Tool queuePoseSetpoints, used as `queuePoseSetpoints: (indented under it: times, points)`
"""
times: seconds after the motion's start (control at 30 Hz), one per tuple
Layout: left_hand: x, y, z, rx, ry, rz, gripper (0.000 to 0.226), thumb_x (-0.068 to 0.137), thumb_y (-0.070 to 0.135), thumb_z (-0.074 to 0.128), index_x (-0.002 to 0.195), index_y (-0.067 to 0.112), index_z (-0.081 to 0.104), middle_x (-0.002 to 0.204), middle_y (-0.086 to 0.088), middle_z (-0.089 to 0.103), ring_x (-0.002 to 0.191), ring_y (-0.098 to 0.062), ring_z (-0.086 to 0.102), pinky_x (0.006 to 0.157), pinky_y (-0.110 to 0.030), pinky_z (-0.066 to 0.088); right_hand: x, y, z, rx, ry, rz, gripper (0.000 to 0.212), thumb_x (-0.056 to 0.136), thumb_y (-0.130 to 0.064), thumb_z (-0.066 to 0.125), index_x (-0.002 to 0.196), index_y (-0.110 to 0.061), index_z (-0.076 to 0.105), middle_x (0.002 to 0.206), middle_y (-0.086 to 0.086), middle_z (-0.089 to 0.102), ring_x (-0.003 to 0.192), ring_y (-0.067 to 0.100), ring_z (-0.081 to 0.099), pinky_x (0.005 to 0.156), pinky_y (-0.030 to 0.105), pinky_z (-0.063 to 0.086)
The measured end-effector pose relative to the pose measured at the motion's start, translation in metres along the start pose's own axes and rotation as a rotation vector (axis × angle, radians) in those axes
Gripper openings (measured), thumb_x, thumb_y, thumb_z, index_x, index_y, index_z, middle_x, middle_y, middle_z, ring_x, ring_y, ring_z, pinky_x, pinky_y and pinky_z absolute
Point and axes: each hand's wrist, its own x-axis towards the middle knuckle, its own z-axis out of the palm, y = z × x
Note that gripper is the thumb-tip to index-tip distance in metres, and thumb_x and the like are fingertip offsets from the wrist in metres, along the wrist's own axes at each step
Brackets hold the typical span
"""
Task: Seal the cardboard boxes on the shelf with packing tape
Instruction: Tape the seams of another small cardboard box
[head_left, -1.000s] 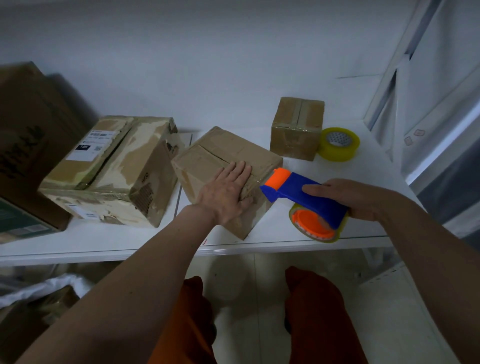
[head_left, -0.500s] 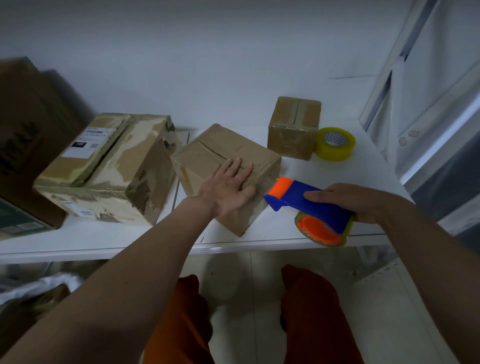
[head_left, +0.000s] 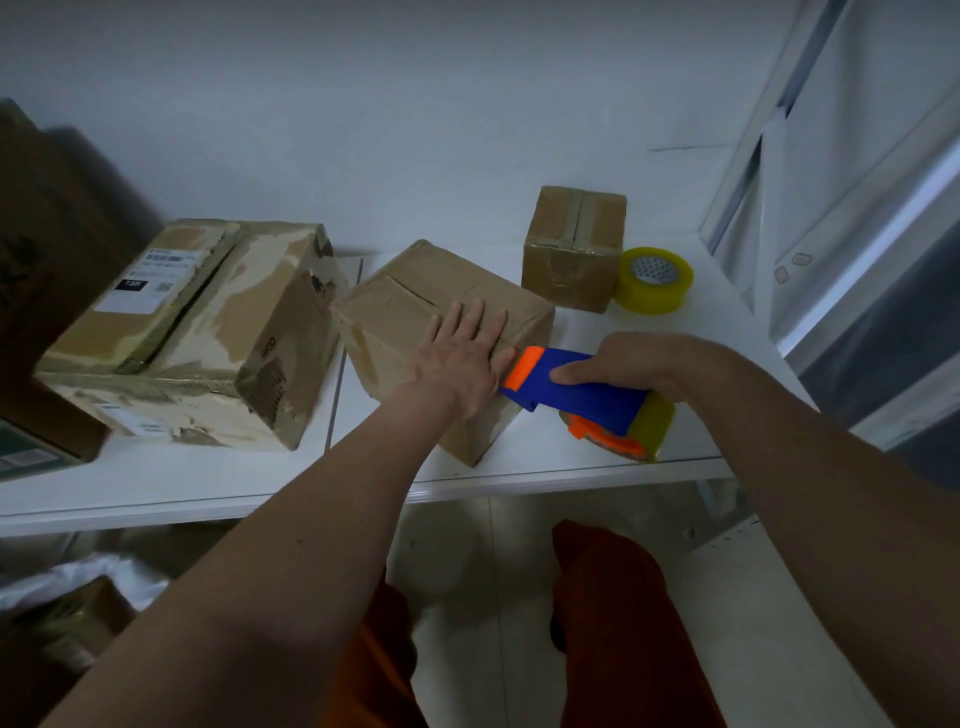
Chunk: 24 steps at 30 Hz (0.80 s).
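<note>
1. A white shelf (head_left: 519, 480) against a white wall carries your cardboard boxes.
2. Your left hand (head_left: 462, 358) lies flat, fingers straight, on the middle box (head_left: 415, 301).
3. Your right hand (head_left: 623, 361) has its fingers curled round the tape dispenser (head_left: 587, 397), its orange nose touching that box's right edge.

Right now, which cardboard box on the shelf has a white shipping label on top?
The large battered box at the left. The middle box under the left hand and the small box beside the spare tape roll show none.

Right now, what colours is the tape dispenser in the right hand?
Blue body with orange parts, seen in the head view: tape dispenser, right hand.
</note>
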Motion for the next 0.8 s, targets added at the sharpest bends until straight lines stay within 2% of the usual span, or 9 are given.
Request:
queuePoseSetpoints:
  times: [0.13,0.2,0.3,0.4,0.57,0.63,0.7,0.77,0.8]
  points:
    - [-0.001,-0.001,0.000,0.013,-0.004,0.004,0.058,0.101,0.052,0.011,0.153,0.029,-0.002,0.161,-0.001,-0.007,0.148,-0.022,-0.009,0.120,-0.040,-0.004,0.003,0.017,0.019,-0.241,-0.015,0.054,0.046,0.092,-0.042,0.057,0.114,-0.002,0.054,0.097,0.008,0.056,0.073,0.016,0.053,0.069,0.027,0.043]
    - [0.000,-0.001,0.000,0.029,0.012,-0.003,0.059,0.101,0.052,0.011,0.153,0.030,-0.002,0.161,-0.001,-0.006,0.148,-0.022,-0.009,0.120,-0.040,-0.003,0.010,0.033,0.028,-0.108,0.004,0.070,0.044,0.092,-0.042,0.056,0.109,-0.002,0.054,0.099,0.013,0.059,0.080,0.022,0.057,0.073,0.030,0.046]
    - [-0.001,0.000,0.001,0.031,0.018,-0.002,0.060,0.100,0.053,0.015,0.153,0.030,-0.002,0.161,-0.001,-0.006,0.148,-0.022,-0.008,0.120,-0.040,-0.003,0.029,0.050,0.034,0.047,0.235,0.073,0.041,0.093,-0.047,0.051,0.096,-0.006,0.048,0.084,0.010,0.057,0.075,0.023,0.057,0.068,0.032,0.046]
    - [-0.001,0.001,0.001,0.045,0.034,-0.014,0.062,0.100,0.055,0.019,0.153,0.031,-0.002,0.161,0.000,-0.007,0.148,-0.021,-0.008,0.120,-0.039,-0.003,0.047,0.058,0.035,-0.027,0.380,0.073,0.033,0.097,-0.041,0.043,0.095,-0.008,0.044,0.083,0.008,0.050,0.075,0.021,0.050,0.067,0.031,0.039]
    - [0.001,0.003,0.002,0.035,0.020,-0.066,0.063,0.098,0.058,0.025,0.152,0.038,-0.002,0.160,-0.008,-0.012,0.147,-0.023,-0.011,0.119,-0.037,-0.005,0.084,0.080,0.052,0.009,0.390,0.120,0.025,0.094,-0.026,0.050,0.105,-0.004,0.045,0.095,0.011,0.056,0.081,0.022,0.051,0.075,0.033,0.042]
    - [0.000,0.006,0.003,0.055,0.016,-0.108,0.064,0.097,0.060,0.026,0.151,0.041,-0.004,0.159,-0.013,-0.014,0.147,-0.027,-0.014,0.118,-0.037,-0.006,0.096,0.085,0.060,0.031,0.519,0.014,0.033,0.086,-0.015,0.053,0.117,-0.021,0.044,0.098,0.008,0.060,0.079,0.026,0.056,0.072,0.039,0.050]
    - [0.000,0.009,0.003,0.078,0.018,-0.136,0.065,0.096,0.060,0.027,0.150,0.042,-0.005,0.159,-0.016,-0.014,0.147,-0.029,-0.014,0.118,-0.038,-0.006,0.104,0.089,0.062,-0.022,0.600,-0.102,0.044,0.079,-0.007,0.051,0.113,-0.033,0.041,0.092,0.006,0.059,0.075,0.031,0.058,0.064,0.041,0.052]
    - [0.000,0.010,0.003,0.082,0.015,-0.143,0.067,0.096,0.060,0.029,0.150,0.043,-0.006,0.159,-0.017,-0.013,0.147,-0.030,-0.013,0.118,-0.038,-0.005,0.101,0.081,0.061,-0.087,0.611,-0.131,0.038,0.080,-0.012,0.053,0.112,-0.030,0.042,0.094,0.009,0.061,0.077,0.034,0.060,0.067,0.044,0.053]
    - [0.000,0.010,0.003,0.079,0.010,-0.138,0.069,0.095,0.060,0.031,0.150,0.042,-0.007,0.159,-0.017,-0.013,0.147,-0.029,-0.013,0.118,-0.038,-0.005,0.097,0.075,0.059,-0.113,0.639,-0.087,0.033,0.084,-0.019,0.056,0.115,-0.022,0.044,0.101,0.013,0.061,0.085,0.036,0.060,0.073,0.045,0.053]
